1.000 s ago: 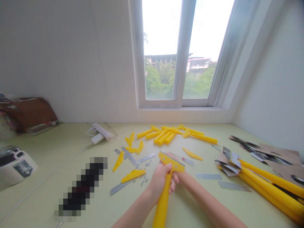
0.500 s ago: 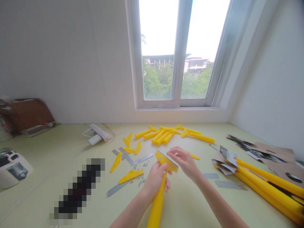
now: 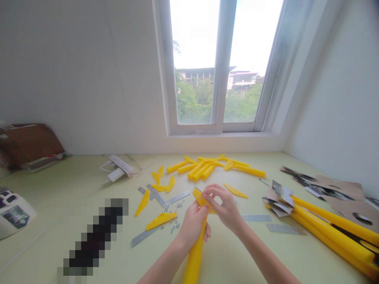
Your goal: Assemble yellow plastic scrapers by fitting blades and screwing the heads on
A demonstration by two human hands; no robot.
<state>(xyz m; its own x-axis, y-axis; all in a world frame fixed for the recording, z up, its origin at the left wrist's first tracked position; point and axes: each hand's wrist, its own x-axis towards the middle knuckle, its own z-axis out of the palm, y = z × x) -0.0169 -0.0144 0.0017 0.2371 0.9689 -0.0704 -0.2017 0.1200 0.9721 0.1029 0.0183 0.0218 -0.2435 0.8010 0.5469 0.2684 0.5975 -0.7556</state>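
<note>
A yellow scraper [image 3: 195,252] with a long round handle is in my left hand [image 3: 192,225], whose fingers wrap round it just below the head. Its wide head tilts up and away from me, with a metal blade along the far edge. My right hand [image 3: 222,203] is at the head, thumb and fingertips pinched together over its face; whatever they pinch is too small to make out. To the left lie small loose screws [image 3: 174,225], a yellow head plate [image 3: 161,221] and several flat metal blades [image 3: 145,236].
Several yellow scrapers [image 3: 204,169] lie in a pile at the back. On the right are long yellow handles [image 3: 331,232], cardboard packaging [image 3: 340,189] and more blades [image 3: 256,217]. A white power strip [image 3: 120,165] and a blurred-out dark patch [image 3: 94,240] are on the left.
My right hand has moved left and onto the scraper's head, from beside its right end. My left hand keeps its hold. The whole view has shifted slightly.
</note>
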